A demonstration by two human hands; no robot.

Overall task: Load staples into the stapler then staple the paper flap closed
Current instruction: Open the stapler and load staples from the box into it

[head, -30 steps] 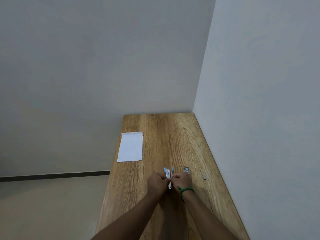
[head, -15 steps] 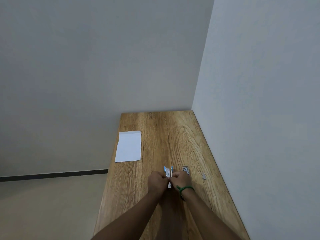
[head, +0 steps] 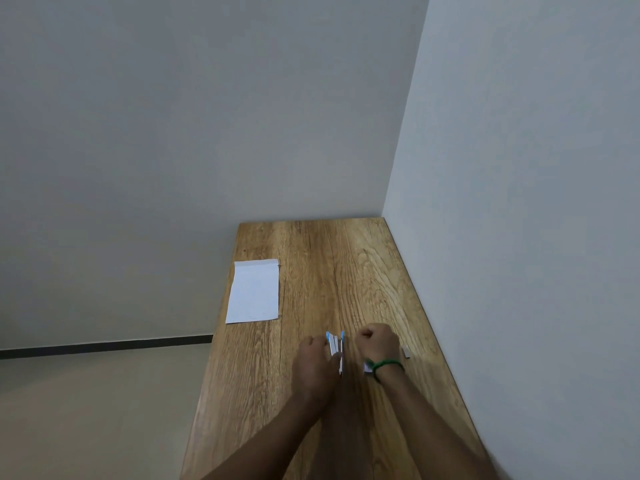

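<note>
A small blue and white stapler (head: 336,344) stands swung open on the wooden table (head: 329,265), and my left hand (head: 313,362) grips its near end. My right hand (head: 377,342), with a green band at the wrist, is a little to the right of the stapler and apart from it. Its fingers are curled down; what lies under them is hidden. A short grey staple strip (head: 407,352) lies just right of that hand. The white paper (head: 254,292), with a folded flap along its far edge, lies flat at the table's left edge.
A small white and blue piece (head: 367,367) shows under my right wrist. The right wall (head: 502,237) runs along the table's right side and another wall closes its far end. The left edge drops off to the floor (head: 86,410).
My right hand has let go of the stapler and moved right, over the spot where a small metal thing lay. My left hand keeps hold of the stapler.
</note>
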